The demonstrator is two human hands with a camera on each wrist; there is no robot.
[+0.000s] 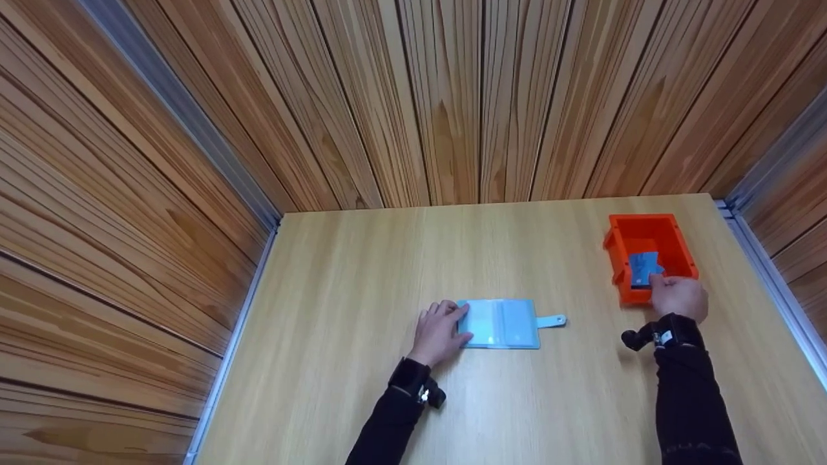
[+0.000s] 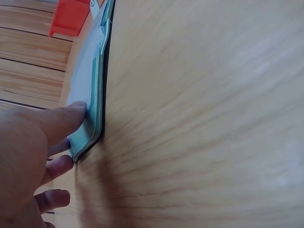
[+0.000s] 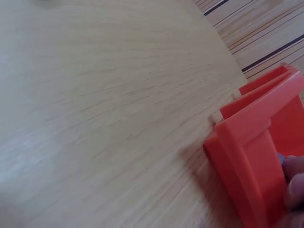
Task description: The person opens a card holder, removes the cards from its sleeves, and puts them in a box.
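A light-blue card holder (image 1: 517,323) lies spread open on the table, its snap strap (image 1: 551,321) pointing right. My left hand (image 1: 439,332) holds its left edge; in the left wrist view the thumb (image 2: 71,116) presses on the inner face while the other fingers are at the edge. Farther right, my right hand (image 1: 680,297) reaches over the near end of an orange bin (image 1: 618,248). Blue cards (image 1: 643,266) are inside, and the right fingertips pinch at one of them. In the right wrist view the bin's wall hides most of those fingers (image 3: 295,190).
The bin stands on the wooden table (image 1: 362,271) near its right back corner. Wood-plank walls (image 1: 452,103) rise behind and at both sides, with metal rails (image 1: 775,271) along the table's side edges. Each wrist wears a black strap with a small camera.
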